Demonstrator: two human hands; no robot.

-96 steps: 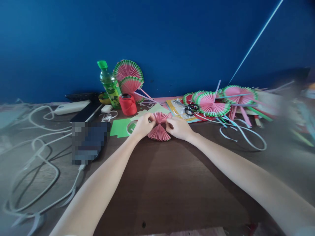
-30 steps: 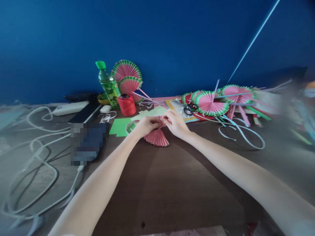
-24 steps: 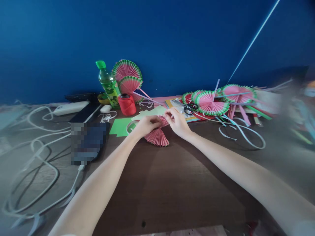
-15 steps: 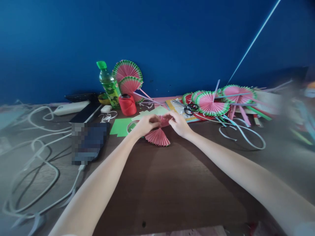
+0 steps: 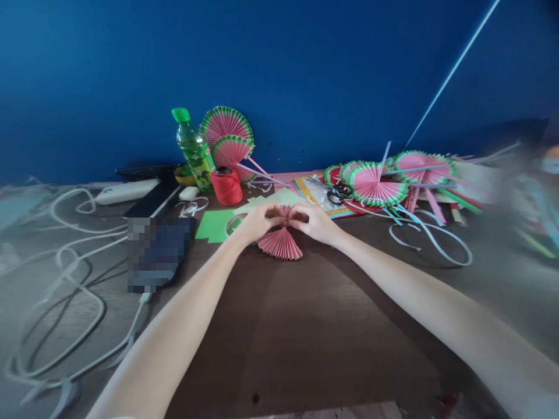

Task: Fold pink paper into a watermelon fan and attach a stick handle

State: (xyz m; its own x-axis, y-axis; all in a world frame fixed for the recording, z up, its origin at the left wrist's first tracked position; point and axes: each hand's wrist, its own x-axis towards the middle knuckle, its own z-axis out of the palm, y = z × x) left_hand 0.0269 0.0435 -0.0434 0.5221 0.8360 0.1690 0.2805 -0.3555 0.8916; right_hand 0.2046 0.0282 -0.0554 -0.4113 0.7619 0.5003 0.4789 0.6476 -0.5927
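Observation:
A pleated pink paper fan (image 5: pixel 280 242) lies on the dark wooden table (image 5: pixel 305 331), its lower half spread toward me. My left hand (image 5: pixel 257 220) and my right hand (image 5: pixel 315 221) meet over its middle, the fingers of both pinched together on the folded paper there. The upper half of the fan is squeezed between the fingertips and mostly hidden.
A red spool (image 5: pixel 227 186), a green bottle (image 5: pixel 193 148) and two standing fans (image 5: pixel 227 137) stand behind. Green paper (image 5: pixel 213 225) lies to the left, scissors (image 5: pixel 338 193) and several finished fans (image 5: pixel 379 181) to the right. White cables (image 5: pixel 65 273) and a blurred-out phone (image 5: pixel 158 251) lie left.
The upper half of the fan, spread open earlier, is now gathered between my fingers. My right hand lifted off it briefly, then came back down to the middle.

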